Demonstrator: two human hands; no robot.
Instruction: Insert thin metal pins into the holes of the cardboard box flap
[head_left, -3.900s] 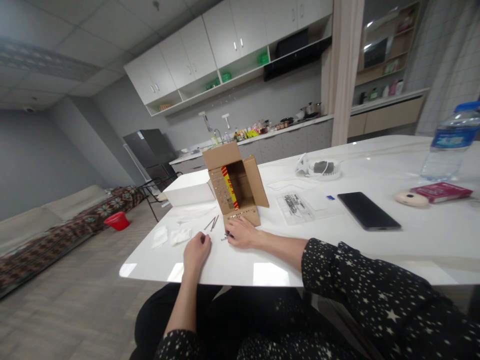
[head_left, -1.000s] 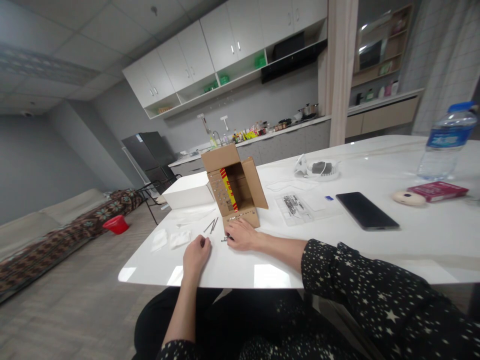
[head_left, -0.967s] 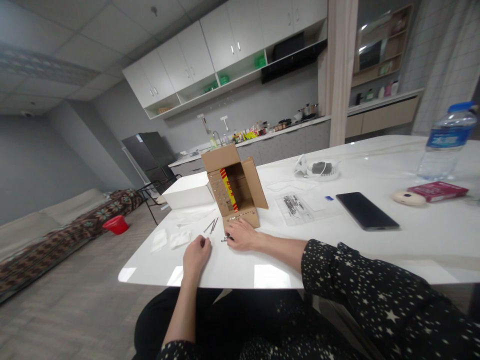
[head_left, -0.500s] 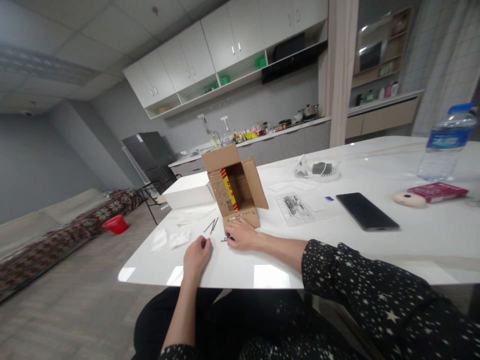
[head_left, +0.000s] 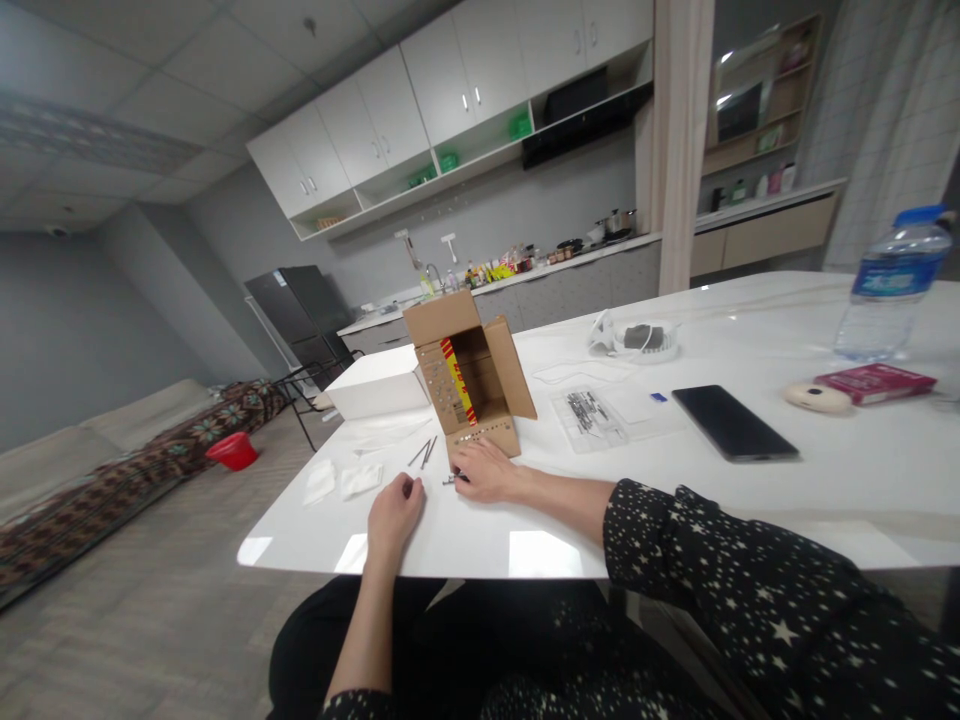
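Seen from the head camera, the right hand (head_left: 486,470) lies palm-down on the glossy white table (head_left: 675,500), fingers loosely together over small dark metal pieces (head_left: 450,479) just in front of the open brown cardboard box (head_left: 472,375); whether it pinches one cannot be told. The left hand (head_left: 394,512) rests near the table's front edge, curled into a loose fist, its contents hidden. The box lies on its side, mouth toward the person, its lower flap touching the right fingertips.

Possible fault: the small pieces sit on a slick surface near the front edge, so a sweeping motion of either hand could probably send them sliding off; the flap, nudged, might shift the light box.

Surroundings: thin dark rods (head_left: 424,451) lie left of the box, beside crumpled white tissues (head_left: 341,478). A flat white box (head_left: 379,382) stands behind, a clear plastic bag of parts (head_left: 589,413) to the right, then a black phone (head_left: 733,423), a red booklet (head_left: 874,381) and a clear water bottle (head_left: 892,285), all well apart from the hands.
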